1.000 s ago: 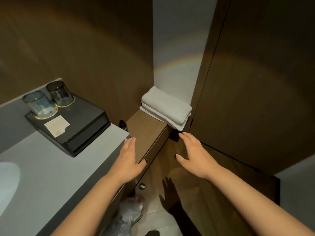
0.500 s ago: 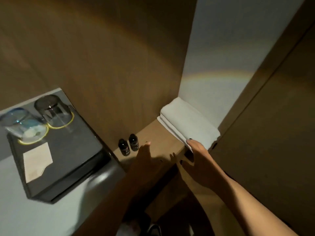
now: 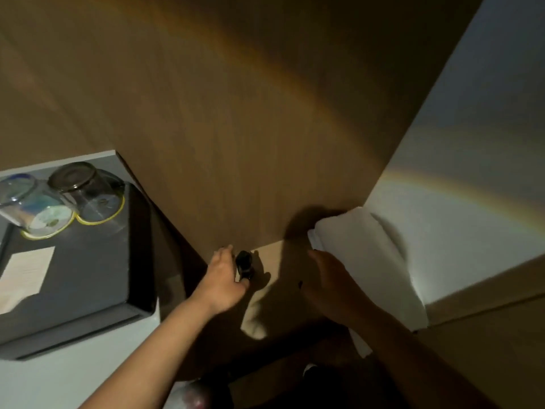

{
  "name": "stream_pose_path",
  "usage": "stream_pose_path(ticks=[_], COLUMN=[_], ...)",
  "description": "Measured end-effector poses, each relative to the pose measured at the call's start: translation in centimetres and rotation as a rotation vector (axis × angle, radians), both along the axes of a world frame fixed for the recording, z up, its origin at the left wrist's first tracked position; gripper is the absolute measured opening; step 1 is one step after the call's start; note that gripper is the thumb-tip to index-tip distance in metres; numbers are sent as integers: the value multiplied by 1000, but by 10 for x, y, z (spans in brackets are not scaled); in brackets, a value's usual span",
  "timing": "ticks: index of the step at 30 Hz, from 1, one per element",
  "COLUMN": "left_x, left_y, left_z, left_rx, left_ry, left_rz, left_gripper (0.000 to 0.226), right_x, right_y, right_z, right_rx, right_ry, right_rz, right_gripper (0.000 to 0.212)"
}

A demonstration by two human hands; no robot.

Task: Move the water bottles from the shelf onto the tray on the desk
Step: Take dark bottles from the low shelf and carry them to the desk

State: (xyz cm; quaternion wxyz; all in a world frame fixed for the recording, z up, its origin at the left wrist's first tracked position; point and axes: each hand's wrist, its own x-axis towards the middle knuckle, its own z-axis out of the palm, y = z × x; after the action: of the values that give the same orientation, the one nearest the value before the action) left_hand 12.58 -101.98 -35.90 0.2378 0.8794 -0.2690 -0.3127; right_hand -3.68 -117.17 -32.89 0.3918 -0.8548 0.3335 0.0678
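Note:
A small dark water bottle [image 3: 244, 265] stands on the wooden shelf [image 3: 272, 253] against the brown wall panel. My left hand [image 3: 221, 278] curls around it, thumb in front and fingers behind; the hand may hide a second bottle. My right hand [image 3: 330, 278] hovers in shadow over the shelf, fingers apart, holding nothing, beside the folded towel. The dark tray [image 3: 88, 276] sits on the white desk [image 3: 73, 379] to the left, higher than the shelf.
Two upturned glasses [image 3: 85, 187] [image 3: 26, 202] on yellow-rimmed coasters and a white card [image 3: 25, 273] occupy the tray's far and left parts. A folded white towel [image 3: 368, 261] lies on the shelf's right end. A plastic bag [image 3: 191, 399] shows below.
The view has swung in closer over the shelf. My left hand has reached forward and closed around the bottles' spot; my right hand has moved from the shelf edge to beside the towel.

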Motion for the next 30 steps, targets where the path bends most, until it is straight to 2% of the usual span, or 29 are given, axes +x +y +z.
stream_pose_path(ticks=[4, 9, 16, 19, 23, 26, 30], left_x=[-4, 3, 57, 78, 91, 88, 85], left_y=[-41, -73, -85, -87, -96, -106, -108], left_z=[-15, -63, -150, -190, -241, -271, -288], left_rx=[-9, 27, 42, 48, 67, 135, 161], left_ry=[36, 73, -101, -139, -160, -188, -235], left_rz=[126, 193, 285, 260, 142, 91, 119], left_gripper=[84, 78, 68, 70, 70, 65, 58], right_x=[18, 49, 91, 104, 113, 107, 99], right_y=[-57, -97, -111, -105, -96, -96, -92], right_z=[-1, -43, -150, -201, -253, -282, -300], right_rx=[22, 100, 308, 279, 399, 444, 377], right_ry=[-4, 5, 9, -15, -22, 54, 80], right_rz=[112, 152, -36, -28, -74, -62, -1], right_gripper=[65, 62, 50, 48, 54, 47, 51])
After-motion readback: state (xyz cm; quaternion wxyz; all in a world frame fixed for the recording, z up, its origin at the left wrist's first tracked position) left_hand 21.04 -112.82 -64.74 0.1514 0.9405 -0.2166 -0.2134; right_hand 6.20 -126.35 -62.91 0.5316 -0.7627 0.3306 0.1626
